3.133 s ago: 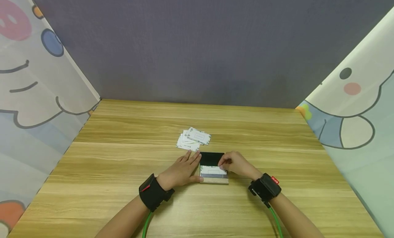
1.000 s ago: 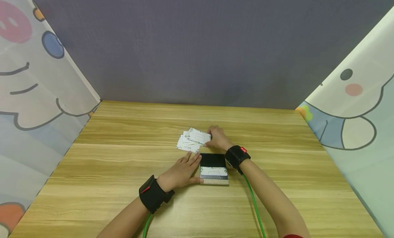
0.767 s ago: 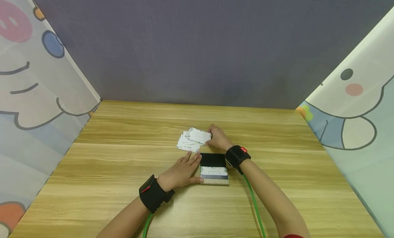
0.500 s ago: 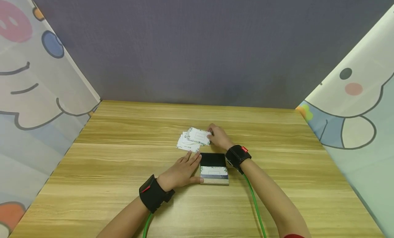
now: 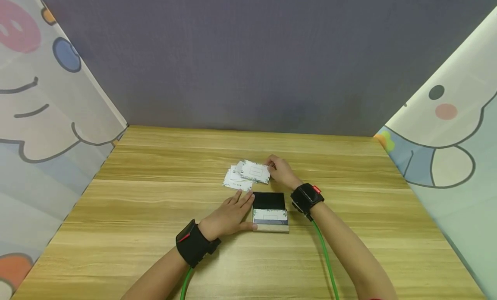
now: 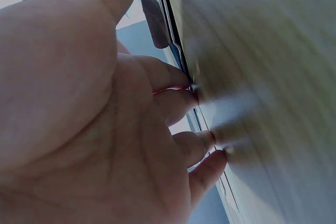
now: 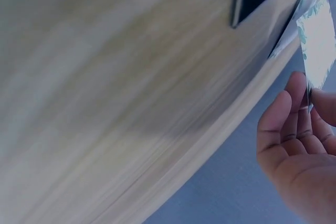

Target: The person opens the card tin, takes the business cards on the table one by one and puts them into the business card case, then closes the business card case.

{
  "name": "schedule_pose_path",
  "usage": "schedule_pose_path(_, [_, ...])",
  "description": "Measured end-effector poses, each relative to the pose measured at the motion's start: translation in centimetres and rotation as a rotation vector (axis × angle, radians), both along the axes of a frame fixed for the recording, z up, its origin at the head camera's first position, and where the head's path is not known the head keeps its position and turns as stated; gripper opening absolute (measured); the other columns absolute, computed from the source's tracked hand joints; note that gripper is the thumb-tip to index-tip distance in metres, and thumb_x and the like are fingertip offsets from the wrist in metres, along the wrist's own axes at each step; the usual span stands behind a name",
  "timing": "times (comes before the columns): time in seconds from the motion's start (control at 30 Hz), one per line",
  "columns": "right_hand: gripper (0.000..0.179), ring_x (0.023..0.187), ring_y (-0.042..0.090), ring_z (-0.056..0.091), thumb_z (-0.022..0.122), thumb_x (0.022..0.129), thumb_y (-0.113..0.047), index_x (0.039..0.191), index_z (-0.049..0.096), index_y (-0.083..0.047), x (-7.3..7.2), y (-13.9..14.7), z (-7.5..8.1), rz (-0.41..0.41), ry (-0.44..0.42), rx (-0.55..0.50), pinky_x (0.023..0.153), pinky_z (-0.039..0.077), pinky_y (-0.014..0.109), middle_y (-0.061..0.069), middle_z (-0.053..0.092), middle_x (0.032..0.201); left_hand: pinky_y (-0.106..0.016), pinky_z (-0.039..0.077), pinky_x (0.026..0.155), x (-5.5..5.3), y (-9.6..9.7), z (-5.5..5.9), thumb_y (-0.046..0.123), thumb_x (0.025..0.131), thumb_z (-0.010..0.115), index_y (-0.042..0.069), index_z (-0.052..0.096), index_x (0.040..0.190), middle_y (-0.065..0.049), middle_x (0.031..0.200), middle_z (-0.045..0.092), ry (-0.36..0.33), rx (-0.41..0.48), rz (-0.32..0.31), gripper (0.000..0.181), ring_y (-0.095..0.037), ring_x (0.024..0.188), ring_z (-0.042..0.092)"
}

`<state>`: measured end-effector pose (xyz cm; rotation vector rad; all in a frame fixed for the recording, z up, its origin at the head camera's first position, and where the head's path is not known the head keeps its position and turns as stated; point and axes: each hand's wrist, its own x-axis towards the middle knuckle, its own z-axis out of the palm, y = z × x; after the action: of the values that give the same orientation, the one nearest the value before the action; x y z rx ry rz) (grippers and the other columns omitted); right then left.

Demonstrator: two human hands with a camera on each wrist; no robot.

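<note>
My right hand [image 5: 282, 172] pinches the right end of a white card [image 5: 255, 171] with a leafy printed border, above a loose pile of similar cards [image 5: 237, 179]. In the right wrist view that card [image 7: 318, 43] stands off the table between thumb and fingers. Flat on the table, my left hand [image 5: 226, 217] spreads its fingers along the left side of a card case [image 5: 268, 201] with a black inside. Its thumb reaches the case's lower left edge. A white card [image 5: 269, 215] lies in the case's near half. The left wrist view shows the left palm [image 6: 105, 108] close up.
The wooden table [image 5: 155, 162] carries the case and cards. A dark grey panel [image 5: 248, 63] rises behind it, with cartoon-printed sheets [image 5: 438, 132] on both sides. Green cables [image 5: 328, 261] run from both wristbands.
After moving from the case to the card pile, my right hand has taken the top card by its right end and drawn it slightly right. The left hand stays in place.
</note>
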<state>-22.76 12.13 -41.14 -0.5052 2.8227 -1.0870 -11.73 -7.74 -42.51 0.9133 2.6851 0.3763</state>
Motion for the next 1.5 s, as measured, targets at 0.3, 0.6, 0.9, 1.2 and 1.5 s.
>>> schedule_pose_path(0.3, [0.013,0.079,0.025,0.057,0.05,0.087,0.006,0.098,0.059,0.005,1.4,1.3,0.5,0.037,0.023,-0.01,0.07,0.048,0.033,0.018,0.061,0.091,-0.049,0.024,0.108,0.0,0.0,0.2,0.056,0.086,0.048,0.004,0.022,0.145,-0.01,0.153,0.015,-0.002,0.001,0.002,0.083,-0.038,0.14,0.011])
schedule_pose_path(0.6, [0.012,0.078,0.023,0.055,0.051,0.087,0.006,0.095,0.059,0.003,3.2,2.8,0.8,0.068,0.012,-0.012,0.07,0.047,0.032,0.016,0.06,0.088,-0.049,0.025,0.108,0.1,0.0,0.4,0.055,0.086,0.05,0.003,0.023,0.145,-0.011,0.153,0.017,-0.005,0.009,0.006,0.083,-0.038,0.139,0.012])
schedule_pose_path(0.9, [0.01,0.074,0.017,0.054,0.052,0.087,0.004,0.089,0.06,0.0,5.0,4.0,0.3,0.147,0.046,-0.048,0.066,0.047,0.028,0.011,0.059,0.082,-0.048,0.025,0.108,0.1,0.2,0.4,0.054,0.086,0.05,0.001,0.03,0.142,-0.013,0.152,0.018,-0.002,-0.01,0.011,0.079,-0.038,0.139,0.013])
schedule_pose_path(1.2, [0.012,0.075,0.015,0.052,0.052,0.086,0.005,0.092,0.06,-0.001,6.6,4.3,0.4,0.121,-0.025,0.015,0.066,0.044,0.027,0.009,0.059,0.082,-0.048,0.024,0.108,0.0,0.1,-0.2,0.057,0.086,0.047,0.002,0.024,0.144,-0.011,0.154,0.013,0.009,-0.021,0.003,0.083,-0.037,0.14,0.011])
schedule_pose_path(1.5, [0.012,0.072,0.013,0.051,0.052,0.088,0.003,0.093,0.061,-0.002,7.3,4.5,-0.1,0.125,-0.058,0.028,0.062,0.043,0.024,0.007,0.06,0.081,-0.049,0.025,0.108,0.1,0.1,-0.1,0.054,0.086,0.049,0.002,0.023,0.145,-0.012,0.153,0.016,0.011,0.0,0.0,0.082,-0.038,0.139,0.013])
